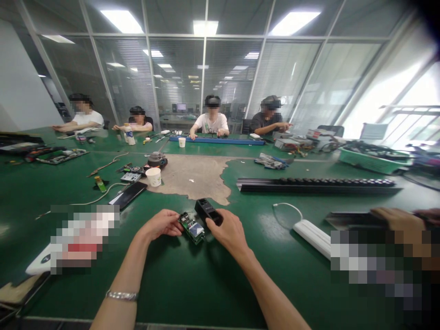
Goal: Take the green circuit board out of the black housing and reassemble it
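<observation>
Left hand (158, 224) at circuit board (191, 228), right hand (228, 234) on black casing (206, 211) — print unreadable

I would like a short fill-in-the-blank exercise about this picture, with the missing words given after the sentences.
The right hand touches a ____ box-shaped device.
The circuit board lies ____ that hand and the left hand.
The metal bracelet is on the person's ____ wrist.
The paper cup on the table is ____.

Missing words: black, between, left, white.
</observation>
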{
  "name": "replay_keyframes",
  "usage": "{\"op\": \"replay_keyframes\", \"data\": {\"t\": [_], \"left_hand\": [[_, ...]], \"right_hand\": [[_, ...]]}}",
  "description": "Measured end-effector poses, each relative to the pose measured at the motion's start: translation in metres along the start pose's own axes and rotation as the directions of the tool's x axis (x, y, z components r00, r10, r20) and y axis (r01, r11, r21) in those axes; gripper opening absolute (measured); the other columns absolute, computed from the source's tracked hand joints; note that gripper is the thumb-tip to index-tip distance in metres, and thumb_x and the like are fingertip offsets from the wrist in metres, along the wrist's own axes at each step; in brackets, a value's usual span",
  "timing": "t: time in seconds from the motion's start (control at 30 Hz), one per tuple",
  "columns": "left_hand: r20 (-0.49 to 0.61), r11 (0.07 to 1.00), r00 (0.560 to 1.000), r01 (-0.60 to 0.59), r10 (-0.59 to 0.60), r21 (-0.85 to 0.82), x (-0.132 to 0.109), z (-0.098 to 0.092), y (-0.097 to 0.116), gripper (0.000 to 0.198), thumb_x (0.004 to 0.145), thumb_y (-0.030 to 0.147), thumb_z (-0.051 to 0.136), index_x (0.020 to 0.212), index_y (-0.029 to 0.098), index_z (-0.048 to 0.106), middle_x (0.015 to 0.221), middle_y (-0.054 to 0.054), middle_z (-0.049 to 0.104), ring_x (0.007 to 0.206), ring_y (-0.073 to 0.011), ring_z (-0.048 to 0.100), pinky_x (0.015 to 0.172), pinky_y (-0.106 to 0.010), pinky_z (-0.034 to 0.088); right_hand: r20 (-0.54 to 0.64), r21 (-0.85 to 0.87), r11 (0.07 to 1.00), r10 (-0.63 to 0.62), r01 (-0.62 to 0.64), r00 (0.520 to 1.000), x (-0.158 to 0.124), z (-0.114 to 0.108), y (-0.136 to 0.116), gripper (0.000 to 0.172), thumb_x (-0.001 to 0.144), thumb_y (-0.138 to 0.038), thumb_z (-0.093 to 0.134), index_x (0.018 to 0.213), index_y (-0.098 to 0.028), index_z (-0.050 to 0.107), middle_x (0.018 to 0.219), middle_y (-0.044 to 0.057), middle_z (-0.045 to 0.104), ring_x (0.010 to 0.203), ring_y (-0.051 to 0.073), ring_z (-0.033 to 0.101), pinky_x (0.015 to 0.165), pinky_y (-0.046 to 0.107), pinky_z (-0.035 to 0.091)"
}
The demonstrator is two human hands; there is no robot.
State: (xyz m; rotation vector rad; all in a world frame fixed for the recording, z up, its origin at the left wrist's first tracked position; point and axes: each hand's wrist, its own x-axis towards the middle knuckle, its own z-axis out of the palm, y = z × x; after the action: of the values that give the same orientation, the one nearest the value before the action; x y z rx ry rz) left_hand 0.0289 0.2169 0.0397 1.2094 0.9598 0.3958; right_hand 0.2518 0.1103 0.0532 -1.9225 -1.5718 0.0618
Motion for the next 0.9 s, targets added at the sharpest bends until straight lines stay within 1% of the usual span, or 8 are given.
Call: {"op": "replay_keyframes", "data": {"t": [0.07, 0.17, 0.27, 0.4, 0.5, 0.7, 0.83, 0.9], "left_hand": [[-0.004, 1.0, 1.0, 0.005, -0.005, -0.002, 0.0, -0.001, 0.0, 0.038, 0.078, 0.045, 0.068, 0.093, 0.011, 0.059, 0.081, -0.013, 0.071, 0.064, -0.0179, 0.07, 0.057, -0.023, 0.053], [-0.012, 1.0, 1.0, 0.006, -0.006, -0.002, 0.0, -0.001, 0.0, 0.04, 0.076, 0.047, 0.07, 0.09, 0.011, 0.059, 0.079, -0.013, 0.071, 0.063, -0.0179, 0.07, 0.056, -0.023, 0.053], [-0.031, 1.0, 0.999, 0.012, -0.012, 0.005, 0.0, 0.0, 0.001, 0.041, 0.075, 0.047, 0.071, 0.09, 0.011, 0.058, 0.077, -0.012, 0.071, 0.062, -0.018, 0.069, 0.056, -0.024, 0.053], [-0.037, 1.0, 0.999, 0.021, -0.02, 0.011, -0.001, 0.0, 0.002, 0.041, 0.075, 0.046, 0.07, 0.093, 0.01, 0.059, 0.078, -0.013, 0.071, 0.061, -0.0179, 0.069, 0.055, -0.023, 0.052], [-0.051, 1.0, 0.999, 0.02, -0.019, 0.013, -0.001, 0.0, 0.003, 0.041, 0.075, 0.045, 0.07, 0.094, 0.01, 0.06, 0.078, -0.013, 0.071, 0.06, -0.0172, 0.069, 0.053, -0.022, 0.051], [-0.152, 0.999, 0.988, 0.016, -0.008, 0.052, 0.001, -0.005, 0.001, 0.039, 0.076, 0.045, 0.068, 0.095, 0.011, 0.06, 0.073, -0.01, 0.07, 0.059, -0.0173, 0.069, 0.053, -0.022, 0.051], [-0.166, 0.998, 0.986, 0.014, -0.003, 0.064, 0.003, -0.008, 0.0, 0.04, 0.077, 0.041, 0.067, 0.102, 0.012, 0.06, 0.071, -0.008, 0.07, 0.057, -0.0159, 0.068, 0.049, -0.02, 0.048], [-0.175, 0.997, 0.985, 0.021, -0.008, 0.068, 0.004, -0.009, -0.001, 0.04, 0.077, 0.04, 0.067, 0.103, 0.011, 0.06, 0.071, -0.008, 0.07, 0.056, -0.0158, 0.067, 0.049, -0.02, 0.047]], "right_hand": [[-0.035, 0.087, 0.995, -0.046, 0.049, 0.998, -0.002, -0.002, -0.007, 0.025, 0.081, -0.038, 0.056, 0.096, -0.02, 0.065, 0.089, 0.004, 0.067, 0.08, 0.018, 0.06, 0.072, 0.027, 0.042], [-0.04, 0.158, 0.982, -0.099, 0.104, 0.994, -0.007, -0.002, -0.018, 0.026, 0.08, -0.039, 0.057, 0.097, -0.02, 0.065, 0.087, 0.003, 0.067, 0.074, 0.016, 0.058, 0.069, 0.027, 0.042], [-0.044, 0.172, 0.975, -0.138, 0.144, 0.989, -0.013, 0.001, -0.024, 0.027, 0.078, -0.039, 0.06, 0.098, -0.02, 0.065, 0.09, 0.004, 0.066, 0.08, 0.018, 0.059, 0.072, 0.027, 0.043], [-0.05, 0.186, 0.962, -0.195, 0.201, 0.98, -0.017, 0.004, -0.029, 0.039, 0.079, -0.038, 0.059, 0.114, -0.02, 0.061, 0.1, 0.005, 0.066, 0.088, 0.019, 0.059, 0.077, 0.029, 0.044], [-0.037, 0.171, 0.958, -0.229, 0.232, 0.973, -0.019, 0.004, -0.033, 0.041, 0.081, -0.038, 0.058, 0.118, -0.02, 0.059, 0.099, 0.006, 0.065, 0.088, 0.019, 0.059, 0.078, 0.029, 0.044], [0.023, 0.085, 0.963, -0.259, 0.256, 0.966, -0.023, 0.009, -0.033, 0.041, 0.079, -0.04, 0.06, 0.116, -0.021, 0.06, 0.094, 0.006, 0.062, 0.085, 0.019, 0.058, 0.075, 0.028, 0.044], [0.084, 0.04, 0.968, -0.249, 0.246, 0.965, -0.025, 0.009, -0.031, 0.04, 0.078, -0.042, 0.062, 0.112, -0.023, 0.061, 0.093, 0.005, 0.061, 0.086, 0.019, 0.058, 0.078, 0.029, 0.043], [0.103, 0.038, 0.969, -0.245, 0.243, 0.964, -0.025, 0.007, -0.031, 0.042, 0.078, -0.046, 0.062, 0.112, -0.023, 0.061, 0.093, 0.005, 0.062, 0.086, 0.02, 0.058, 0.078, 0.029, 0.043]]}}
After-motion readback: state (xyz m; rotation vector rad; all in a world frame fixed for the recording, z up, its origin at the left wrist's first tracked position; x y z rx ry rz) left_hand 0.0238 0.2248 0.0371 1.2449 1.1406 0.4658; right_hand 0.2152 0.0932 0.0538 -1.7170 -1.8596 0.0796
